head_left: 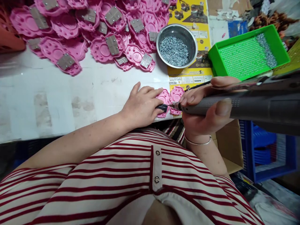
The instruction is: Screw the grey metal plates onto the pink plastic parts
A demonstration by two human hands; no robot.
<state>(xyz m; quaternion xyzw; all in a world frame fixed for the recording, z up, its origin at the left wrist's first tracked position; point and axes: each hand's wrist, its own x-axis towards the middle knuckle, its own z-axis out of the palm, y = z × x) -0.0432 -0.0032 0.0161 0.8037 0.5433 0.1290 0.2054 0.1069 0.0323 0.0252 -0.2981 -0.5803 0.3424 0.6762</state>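
Observation:
My left hand (142, 105) rests at the table's front edge, its fingers gripping a pink plastic casing (164, 95). Something black, perhaps tape round a fingertip, shows on that casing. Just right of it lies a second pink casing (176, 92). My right hand (199, 121) is wrapped round a dark grey electric screwdriver (248, 104), held nearly level. Its bit points left, over the second casing and up to the black-covered fingertip. Whether a screw sits at the tip is too small to tell.
Pink casings with metal plates (112, 15) are heaped at the back left. A steel bowl of screws (177, 64) stands behind my hands, and a green basket (243, 76) with more screws is at right. Below are a cardboard box (231, 147) and blue crate (250, 156).

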